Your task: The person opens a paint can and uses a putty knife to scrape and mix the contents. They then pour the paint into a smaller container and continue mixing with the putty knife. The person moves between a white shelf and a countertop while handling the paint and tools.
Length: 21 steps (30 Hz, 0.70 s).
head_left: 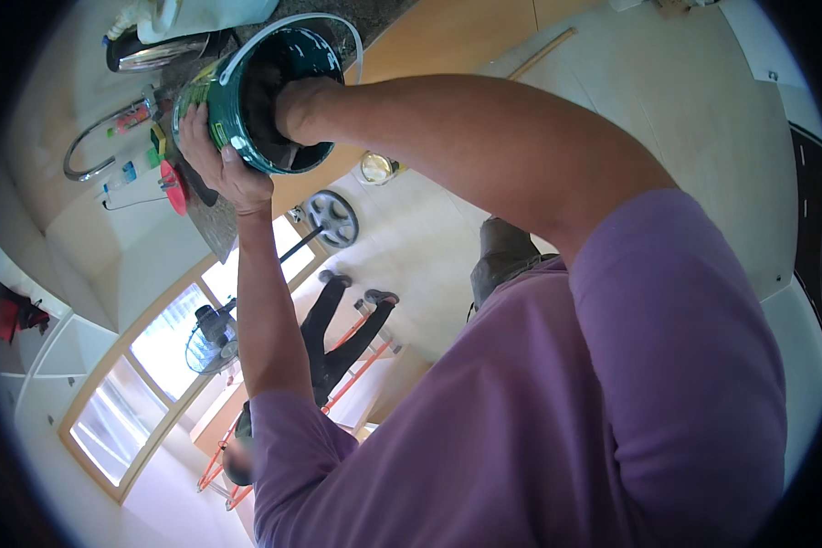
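Note:
A dark green paint bucket is tipped on its side, its mouth turned toward the right and its white handle swung up over the rim. My left hand wraps the outside of the bucket near its lower edge, thumb close to the rim. Past the wrist, my right hand is inside the bucket mouth. Its fingers are hidden there, so what they hold or touch does not show. Whitish smears mark the bucket's inner wall.
Beside the bucket, a dark countertop carries a curved faucet, a red round item and a metal kettle-like vessel. A tin, a standing fan, an orange ladder and another person are beyond.

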Available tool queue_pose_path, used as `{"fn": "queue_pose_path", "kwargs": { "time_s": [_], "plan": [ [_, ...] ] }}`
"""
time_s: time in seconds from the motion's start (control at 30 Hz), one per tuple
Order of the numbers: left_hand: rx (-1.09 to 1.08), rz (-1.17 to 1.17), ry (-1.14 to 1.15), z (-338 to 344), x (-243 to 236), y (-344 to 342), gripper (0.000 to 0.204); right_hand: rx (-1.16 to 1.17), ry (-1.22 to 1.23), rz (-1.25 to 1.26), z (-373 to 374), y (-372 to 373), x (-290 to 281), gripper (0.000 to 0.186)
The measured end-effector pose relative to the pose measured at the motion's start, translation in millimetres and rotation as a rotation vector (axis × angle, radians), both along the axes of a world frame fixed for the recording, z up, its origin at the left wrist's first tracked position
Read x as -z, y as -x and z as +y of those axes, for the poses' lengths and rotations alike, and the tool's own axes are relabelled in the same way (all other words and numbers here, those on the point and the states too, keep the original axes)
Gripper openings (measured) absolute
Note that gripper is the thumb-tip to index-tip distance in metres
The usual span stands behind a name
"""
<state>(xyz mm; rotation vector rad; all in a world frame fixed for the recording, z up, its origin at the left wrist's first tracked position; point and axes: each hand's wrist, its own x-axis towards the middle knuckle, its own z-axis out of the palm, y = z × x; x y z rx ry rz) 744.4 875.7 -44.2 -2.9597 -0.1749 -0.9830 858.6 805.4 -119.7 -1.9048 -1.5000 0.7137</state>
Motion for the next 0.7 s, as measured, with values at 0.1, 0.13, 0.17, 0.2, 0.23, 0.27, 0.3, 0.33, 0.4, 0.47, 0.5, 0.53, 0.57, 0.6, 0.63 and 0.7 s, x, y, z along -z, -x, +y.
{"fn": "queue_pose_path", "kwargs": {
  "time_s": [0.1,0.13,0.17,0.2,0.23,0.27,0.3,0.33,0.4,0.47,0.5,0.53,0.57,0.6,0.63,0.7],
  "plan": [
    [-0.018,-0.026,0.006,10,11,11,0.061,-0.288,0.128,-0.244,-6,-56,-28,0.028],
    [-0.040,-0.028,0.017,6,9,9,0.061,-0.242,0.161,-0.022,-14,-70,-34,0.031],
    [-0.049,-0.036,0.024,4,7,5,0.061,-0.176,0.129,0.005,-19,-62,-28,0.031],
    [-0.050,-0.031,0.014,3,6,7,0.061,-0.120,0.092,0.031,-22,-42,-19,0.030],
    [-0.031,-0.035,0.001,4,3,3,0.061,-0.045,0.053,0.050,-25,-26,-11,0.029],
    [-0.011,-0.028,-0.004,5,4,0,0.060,-0.024,0.130,0.128,-23,-12,-17,0.032],
    [-0.012,-0.033,-0.005,7,4,-1,0.061,-0.081,0.149,0.102,-19,-14,-18,0.035],
    [-0.013,-0.039,-0.006,8,5,-1,0.061,-0.116,0.129,0.038,-16,-23,-14,0.032],
    [-0.042,-0.046,-0.001,9,6,7,0.061,-0.139,0.096,-0.018,-23,-49,-26,0.028],
    [-0.052,-0.046,0.009,8,6,6,0.061,-0.091,0.130,0.072,-16,-56,-19,0.026],
    [-0.052,-0.042,-0.002,7,6,8,0.061,-0.129,0.115,0.037,-11,-37,-10,0.026],
    [-0.029,-0.043,-0.014,7,6,2,0.061,-0.144,0.100,-0.002,-5,-15,0,0.026],
    [-0.007,-0.046,-0.030,8,5,-5,0.061,-0.160,0.082,-0.043,2,-2,3,0.026],
    [-0.014,-0.048,-0.030,11,5,-2,0.061,-0.205,0.110,-0.029,9,5,-7,0.026],
    [-0.019,-0.050,-0.031,13,5,2,0.060,-0.240,0.086,-0.109,12,-4,-8,0.026],
    [-0.011,-0.032,-0.022,14,9,6,0.061,-0.308,0.059,-0.248,4,-38,-17,0.027]
  ]
}}
